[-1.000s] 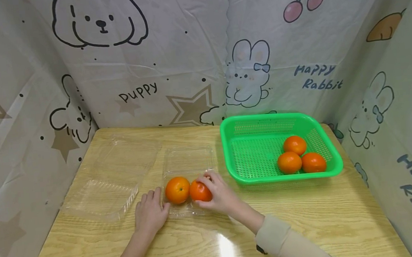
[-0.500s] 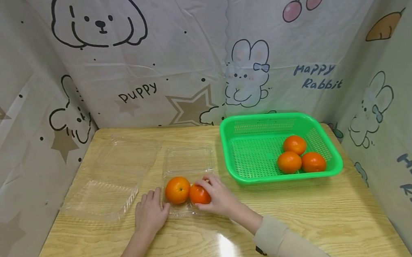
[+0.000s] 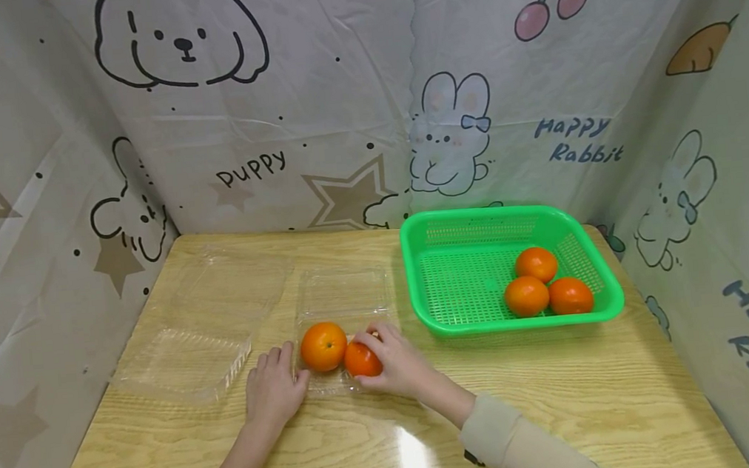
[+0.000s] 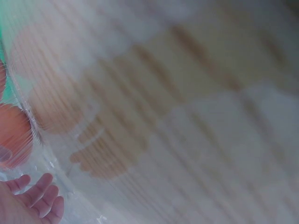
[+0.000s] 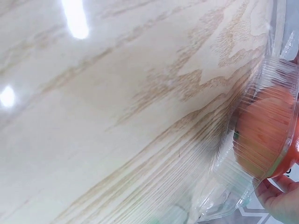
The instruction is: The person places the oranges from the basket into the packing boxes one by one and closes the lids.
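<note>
Two oranges sit side by side in a small clear plastic clamshell box point(image 3: 342, 291) with its lid laid back. My right hand point(image 3: 394, 362) grips the right orange point(image 3: 362, 359), fingers over its far side and thumb at its near side. In the right wrist view this orange point(image 5: 261, 135) shows through the box's ribbed wall, fingertips at its edge. My left hand point(image 3: 273, 391) lies at the box's left side, fingers extended and thumb at its edge, close to the left orange point(image 3: 323, 346). The left wrist view shows that hand point(image 4: 35, 200) with fingers spread.
A green basket point(image 3: 516, 323) at the back right holds three oranges point(image 3: 526, 296). A larger clear plastic clamshell box point(image 3: 185, 362) stands unfolded on the left of the wooden table point(image 3: 548, 390). Printed cloth point(image 3: 334, 81) walls in the back and sides.
My right hand and the orange in it have shifted slightly left and toward me within the box. The left hand stays in place.
</note>
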The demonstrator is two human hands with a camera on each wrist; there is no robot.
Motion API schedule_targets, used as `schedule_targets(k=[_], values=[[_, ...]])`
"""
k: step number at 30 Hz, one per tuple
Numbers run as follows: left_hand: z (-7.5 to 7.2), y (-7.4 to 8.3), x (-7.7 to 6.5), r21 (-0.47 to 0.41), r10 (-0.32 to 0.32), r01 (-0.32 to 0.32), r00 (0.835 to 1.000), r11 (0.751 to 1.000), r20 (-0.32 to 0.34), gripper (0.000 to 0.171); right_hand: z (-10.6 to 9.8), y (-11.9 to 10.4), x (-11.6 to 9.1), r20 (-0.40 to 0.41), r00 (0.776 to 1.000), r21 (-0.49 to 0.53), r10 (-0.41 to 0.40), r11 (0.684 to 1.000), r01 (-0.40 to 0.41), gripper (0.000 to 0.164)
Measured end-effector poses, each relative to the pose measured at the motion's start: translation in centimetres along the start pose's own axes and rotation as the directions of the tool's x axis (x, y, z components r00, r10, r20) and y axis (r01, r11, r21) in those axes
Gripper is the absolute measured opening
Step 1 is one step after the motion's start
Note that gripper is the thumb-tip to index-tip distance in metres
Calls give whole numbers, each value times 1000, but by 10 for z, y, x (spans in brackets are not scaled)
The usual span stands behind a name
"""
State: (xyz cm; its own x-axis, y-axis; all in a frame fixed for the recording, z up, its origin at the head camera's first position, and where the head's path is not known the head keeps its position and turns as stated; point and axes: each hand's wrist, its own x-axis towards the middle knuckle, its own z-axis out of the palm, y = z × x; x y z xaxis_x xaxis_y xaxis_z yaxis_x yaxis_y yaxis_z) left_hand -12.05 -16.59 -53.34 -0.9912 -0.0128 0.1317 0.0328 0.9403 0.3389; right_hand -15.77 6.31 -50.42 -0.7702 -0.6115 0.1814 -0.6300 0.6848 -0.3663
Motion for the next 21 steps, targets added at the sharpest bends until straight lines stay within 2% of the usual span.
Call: schedule_targets(k=[21], values=[[1,-1,0,4,5,-5,1000,1000,-7,53,-1,-2,-1,55,998,-22,1,1000,1,57]])
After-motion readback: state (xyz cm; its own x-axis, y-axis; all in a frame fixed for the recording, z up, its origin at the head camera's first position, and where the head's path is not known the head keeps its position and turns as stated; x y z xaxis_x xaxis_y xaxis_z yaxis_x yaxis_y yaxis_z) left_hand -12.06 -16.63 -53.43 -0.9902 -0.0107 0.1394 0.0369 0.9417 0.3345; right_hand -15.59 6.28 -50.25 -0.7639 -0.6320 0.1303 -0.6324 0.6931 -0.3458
